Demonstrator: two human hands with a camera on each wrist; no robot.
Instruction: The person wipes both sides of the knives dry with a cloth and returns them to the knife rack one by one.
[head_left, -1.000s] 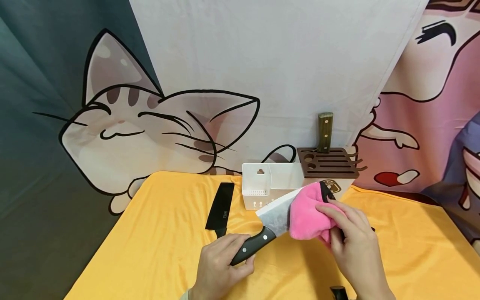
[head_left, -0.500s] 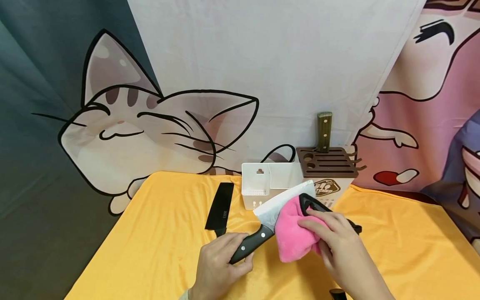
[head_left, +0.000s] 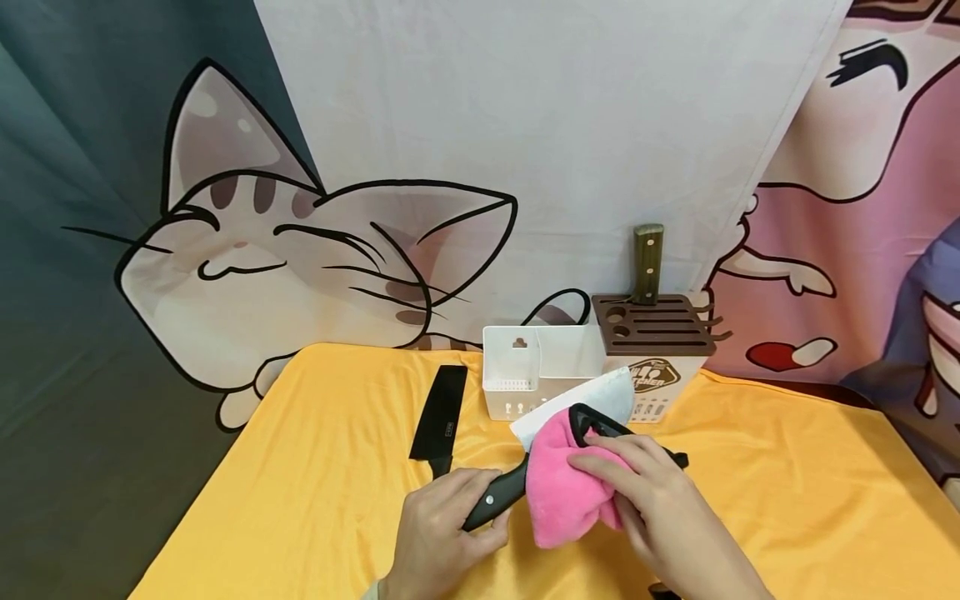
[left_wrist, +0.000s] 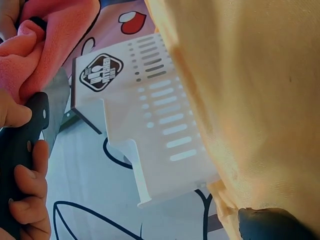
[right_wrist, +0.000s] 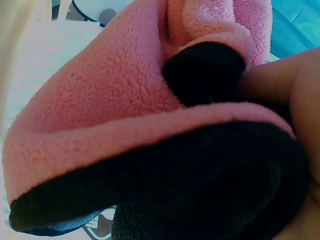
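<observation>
My left hand [head_left: 442,525] grips the black riveted handle of a cleaver [head_left: 600,396], its pale blade tilted up to the right above the table. In my right hand [head_left: 660,500] is a pink plush cloth [head_left: 562,492] with black trim, bunched and laid over the blade near the handle. The cloth hides the lower blade and the handle's front end. Fingers and thumb curl round the cleaver handle [left_wrist: 15,155] in the left wrist view. The right wrist view is filled by the cloth [right_wrist: 100,90], pinched at its folded edge.
A black-bladed knife [head_left: 441,412] lies on the yellow cloth-covered table [head_left: 300,500]. Behind the cleaver stands a white rack [head_left: 506,354] with a brown slotted top [head_left: 660,329]; one wooden-handled knife [head_left: 648,262] stands in it. A dark object [head_left: 663,591] shows at the bottom edge.
My right hand has drawn the cloth down and left along the blade toward the handle, uncovering the blade's far end. The left hand holds the cleaver almost in place.
</observation>
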